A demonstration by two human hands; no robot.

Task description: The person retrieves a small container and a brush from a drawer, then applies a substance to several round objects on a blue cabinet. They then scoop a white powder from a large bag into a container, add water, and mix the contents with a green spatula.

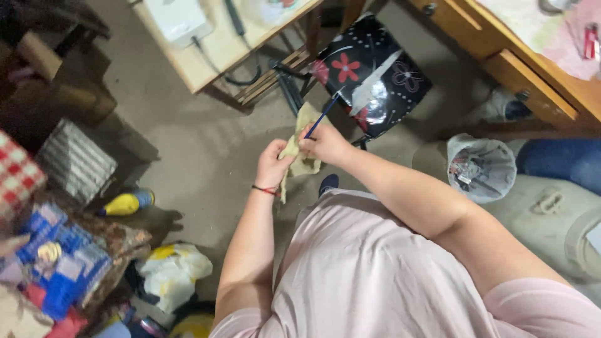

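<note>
The fingers of the right hand [327, 143] pinch one thin blue paintbrush [321, 117], its far end angled toward one o'clock, probably so the near end can be worked into the cloth. The fingers of the left hand [273, 164] are curled shut around one crumpled beige rag [302, 145], bunched against the brush where the two hands meet above the floor [194, 144]. A red thread bracelet [266, 189] circles the left wrist. At one o'clock of the hands stands one black stool with red flowers [372, 72]. At three o'clock sits one clear plastic bag of oddments [481, 168]. At eight o'clock lies one yellow and blue bottle [127, 203]. At eleven o'clock is a wooden table [206, 50].
</note>
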